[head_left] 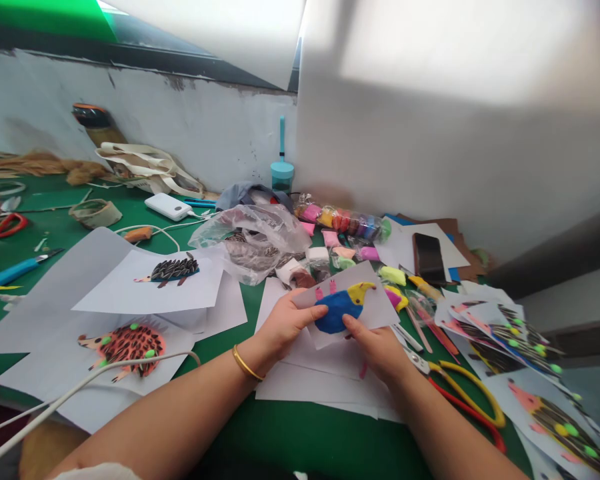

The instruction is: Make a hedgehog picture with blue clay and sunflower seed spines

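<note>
White card (384,313) with a clay animal (336,315) on it is held in both hands, above white sheets (305,383) laid on the green surface (260,440). The animal is shown with a blue body and a yellow pointed head turned to the right, its pink legs pointed toward the far edge. The card's left side is gripped by the left hand (287,325), its near right edge by the right hand (377,347); both thumbs are pressed on the blue body. A gold bangle (247,363) is worn on the left wrist.

Just beside the right forearm, scissors (435,370) with yellow and red handles are laid, and farther right animal pictures (555,420) are piled, overlapping. Beyond the card, small clay packets (330,239), a clear plastic bag (253,243) and a long pack of coloured clay (345,222) are gathered; a dark phone (429,259) is set to their right. On the left, a sheet with a dark spiny animal (175,269) is placed beyond one with an orange-pink animal (135,347), whose near part is crossed by a white cord (95,375). Near the wall, a light-blue lidded cup (282,177) is stood upright.
</note>
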